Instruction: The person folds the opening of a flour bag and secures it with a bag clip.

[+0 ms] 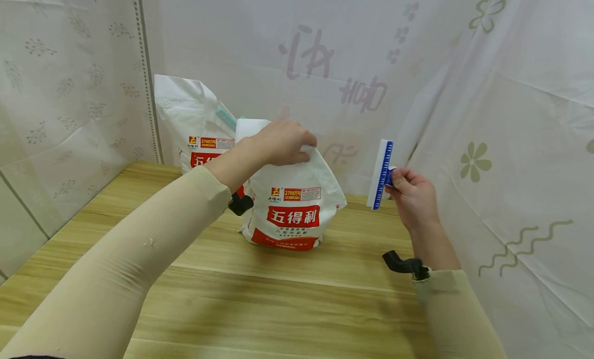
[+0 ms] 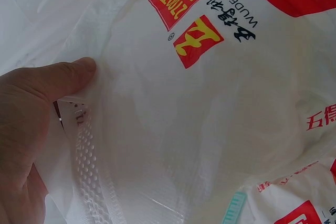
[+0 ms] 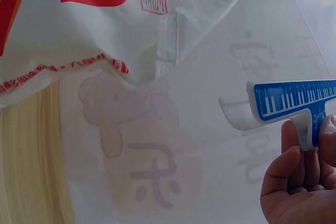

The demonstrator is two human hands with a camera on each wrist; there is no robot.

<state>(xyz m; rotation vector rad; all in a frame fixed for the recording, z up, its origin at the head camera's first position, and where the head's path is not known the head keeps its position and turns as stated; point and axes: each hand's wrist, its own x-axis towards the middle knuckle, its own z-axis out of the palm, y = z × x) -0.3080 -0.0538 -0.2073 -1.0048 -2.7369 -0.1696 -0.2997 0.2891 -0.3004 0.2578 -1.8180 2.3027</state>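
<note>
A white flour bag [image 1: 293, 178] with red print stands upright on the table. Its top edge is gripped by my left hand [image 1: 284, 142], and the left wrist view shows the thumb [image 2: 73, 77] pressed against the white plastic. Off to the right of the bag, my right hand [image 1: 416, 198] pinches a wide blue and white clip [image 1: 383, 174] by its handle. Piano-key markings run along the clip's blue side. In the right wrist view, the clip's two long sides stand apart with nothing between them.
Behind and left of this bag stands a second flour bag [image 1: 178, 109] with a teal strip [image 1: 226, 118] across its folded top. The wooden table [image 1: 278, 307] meets patterned white curtains [image 1: 232, 44] at the back and on both sides.
</note>
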